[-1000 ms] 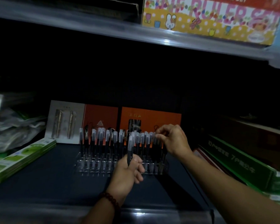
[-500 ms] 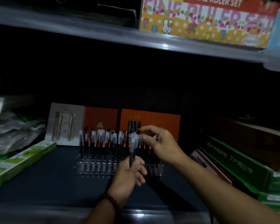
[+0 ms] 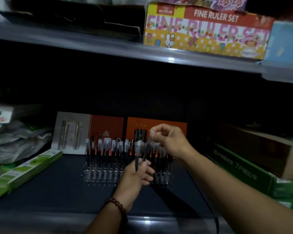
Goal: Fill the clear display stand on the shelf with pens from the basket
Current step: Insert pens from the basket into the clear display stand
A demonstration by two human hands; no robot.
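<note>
Pens [image 3: 108, 149] with pale caps stand upright in rows in the clear display stand [image 3: 98, 176], which sits on the dark shelf [image 3: 54, 186] towards its back. My left grip [image 3: 135, 174] is in front of the stand's right half, fingers curled round a small bunch of dark pens [image 3: 137, 154] held upright, caps on top. A string of dark red beads [image 3: 118, 206] circles that wrist. My right grip [image 3: 171, 141] is higher and to the right, above the stand's right end, with thumb and fingertips clamped together on the cap end of one slanted pen [image 3: 147, 146]. That pen's lower end reaches down to my left grip; the blur hides whether it is free of the bunch.

Behind the stand lean two orange boxes [image 3: 159, 125] and a grey card with two pale pens [image 3: 71, 132]. Green packs [image 3: 25, 168] lie on the shelf to the left, a long green box [image 3: 240, 168] to the right. On the shelf above sits a box marked FINE RULER SET [image 3: 206, 32].
</note>
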